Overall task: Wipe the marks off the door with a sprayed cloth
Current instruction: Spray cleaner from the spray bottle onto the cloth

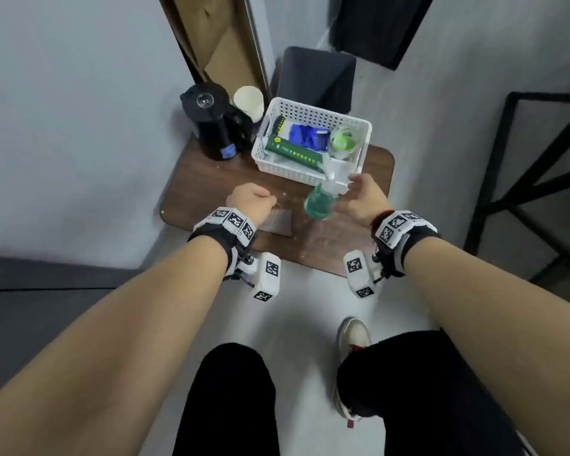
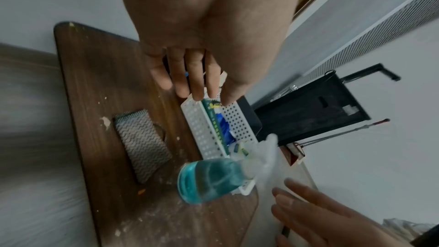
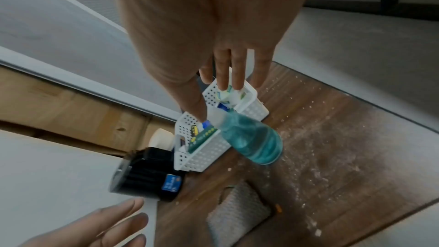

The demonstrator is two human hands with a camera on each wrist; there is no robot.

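Observation:
A spray bottle (image 1: 318,202) of teal liquid tilts on the small brown table (image 1: 211,179), its clear sprayer head toward the white basket (image 1: 310,110). My right hand (image 1: 362,195) is beside that head with straight fingers. In the right wrist view its thumb lies close to the bottle (image 3: 251,142) neck; I cannot tell if it touches. A grey patterned cloth (image 1: 278,222) lies flat near the table's front edge. My left hand (image 1: 250,200) hovers over the cloth (image 2: 142,142), fingers relaxed and holding nothing.
A black kettle (image 1: 214,126) and a paper cup (image 1: 249,102) stand at the table's back left. The basket holds a green box and blue packets. A black bin (image 1: 316,77) sits behind, a black metal frame (image 1: 524,159) to the right. Crumbs dot the tabletop.

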